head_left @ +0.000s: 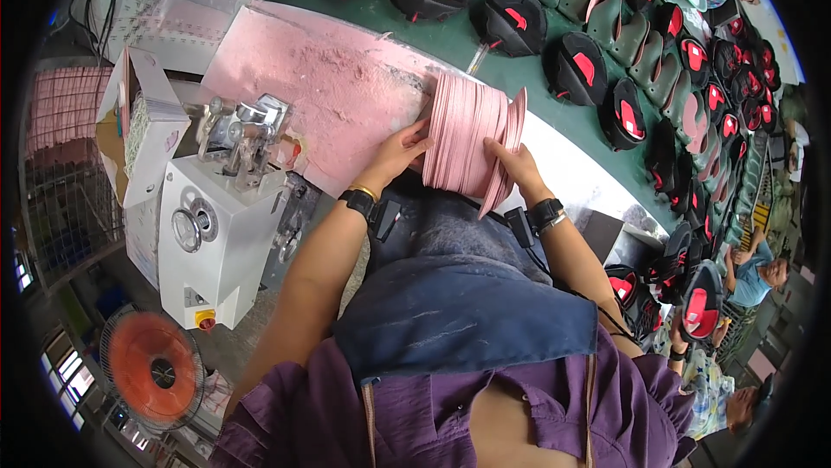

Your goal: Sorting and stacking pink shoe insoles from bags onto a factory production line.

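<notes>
Above your dark blue apron (467, 308), you hold a thick stack of pink sheets (467, 135) at the near edge of the bench (524, 78), its pieces standing side by side on edge. Your left grip (402, 154) is closed on the stack's left end, while your right grip (519, 165) clasps the right end, where several pieces fan loose. Left of the stack stands a white machine (221, 225) with a round dial; just beyond the stack, also to its left, a board (316, 100) lies covered in pink dust. Beyond the stack, black shoe uppers (582, 71) with red linings line the green bench, with dark green curved pieces (632, 39) in a row behind them. Well apart, far to the stack's right, is a co-worker (755, 276) in a blue top
</notes>
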Demonstrator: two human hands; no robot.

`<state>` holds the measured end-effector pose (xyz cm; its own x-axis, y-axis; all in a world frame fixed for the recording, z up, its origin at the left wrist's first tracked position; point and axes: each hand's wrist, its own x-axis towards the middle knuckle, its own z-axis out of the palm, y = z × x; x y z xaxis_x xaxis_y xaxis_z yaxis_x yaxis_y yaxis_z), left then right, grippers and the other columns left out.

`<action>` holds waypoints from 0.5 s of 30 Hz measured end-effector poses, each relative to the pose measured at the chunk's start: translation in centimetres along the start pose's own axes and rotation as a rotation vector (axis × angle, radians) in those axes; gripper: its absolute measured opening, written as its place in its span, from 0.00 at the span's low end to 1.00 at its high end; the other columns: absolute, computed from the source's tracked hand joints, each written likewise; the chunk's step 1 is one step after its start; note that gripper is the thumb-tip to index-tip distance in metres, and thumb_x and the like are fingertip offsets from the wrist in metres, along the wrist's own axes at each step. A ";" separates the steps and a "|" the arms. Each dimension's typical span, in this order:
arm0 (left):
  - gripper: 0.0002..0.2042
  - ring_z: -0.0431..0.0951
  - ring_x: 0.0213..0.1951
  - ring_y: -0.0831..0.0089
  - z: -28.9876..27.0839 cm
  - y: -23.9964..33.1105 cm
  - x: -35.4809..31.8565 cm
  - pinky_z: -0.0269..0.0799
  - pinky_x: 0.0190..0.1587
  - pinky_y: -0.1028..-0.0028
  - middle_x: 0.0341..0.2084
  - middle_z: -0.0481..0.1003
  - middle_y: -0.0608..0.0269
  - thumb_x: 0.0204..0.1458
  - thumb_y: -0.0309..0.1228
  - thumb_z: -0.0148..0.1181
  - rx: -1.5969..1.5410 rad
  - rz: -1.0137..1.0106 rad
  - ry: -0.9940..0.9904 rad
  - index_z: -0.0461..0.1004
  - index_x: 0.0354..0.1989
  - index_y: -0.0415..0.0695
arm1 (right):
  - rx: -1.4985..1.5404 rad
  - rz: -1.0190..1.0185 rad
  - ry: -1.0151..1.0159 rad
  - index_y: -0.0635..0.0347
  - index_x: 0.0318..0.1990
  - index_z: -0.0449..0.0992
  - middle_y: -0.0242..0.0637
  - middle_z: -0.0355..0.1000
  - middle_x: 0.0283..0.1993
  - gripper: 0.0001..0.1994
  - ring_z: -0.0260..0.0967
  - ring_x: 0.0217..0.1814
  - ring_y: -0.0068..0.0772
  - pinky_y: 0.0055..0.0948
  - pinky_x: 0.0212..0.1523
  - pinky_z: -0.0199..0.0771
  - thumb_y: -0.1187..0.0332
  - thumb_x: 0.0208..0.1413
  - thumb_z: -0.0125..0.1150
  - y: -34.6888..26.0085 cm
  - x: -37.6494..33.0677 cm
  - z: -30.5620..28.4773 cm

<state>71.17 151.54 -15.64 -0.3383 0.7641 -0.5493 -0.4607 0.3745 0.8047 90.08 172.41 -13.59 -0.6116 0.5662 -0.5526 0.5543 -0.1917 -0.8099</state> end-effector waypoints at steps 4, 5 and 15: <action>0.32 0.74 0.54 0.74 -0.4 -0.4 -0.4 0.76 0.48 0.74 0.58 0.71 0.58 0.63 0.41 0.59 -0.032 0.035 -0.022 0.56 0.73 0.45 | -0.035 0.019 0.012 0.72 0.40 0.80 0.38 0.79 0.33 0.25 0.75 0.32 0.26 0.27 0.36 0.75 0.52 0.53 0.71 -0.1 0.0 0.1; 0.31 0.73 0.56 0.75 -0.6 -0.5 -0.6 0.76 0.50 0.73 0.60 0.70 0.59 0.64 0.42 0.58 0.014 0.044 -0.008 0.57 0.72 0.45 | -0.029 0.010 0.017 0.71 0.39 0.80 0.38 0.79 0.32 0.25 0.74 0.32 0.25 0.27 0.36 0.75 0.52 0.53 0.71 -0.3 -0.2 0.2; 0.25 0.76 0.48 0.79 0.6 -0.4 -1.0 0.75 0.49 0.76 0.52 0.76 0.67 0.65 0.39 0.57 -0.169 -0.021 0.036 0.65 0.69 0.47 | -0.018 0.039 -0.027 0.71 0.42 0.79 0.37 0.78 0.34 0.26 0.74 0.33 0.25 0.27 0.35 0.74 0.51 0.53 0.70 -0.4 -0.3 -0.2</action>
<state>72.17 150.90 -15.27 -0.3545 0.7366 -0.5760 -0.5983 0.2948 0.7451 90.21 172.49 -13.06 -0.6042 0.5367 -0.5890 0.5878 -0.1989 -0.7842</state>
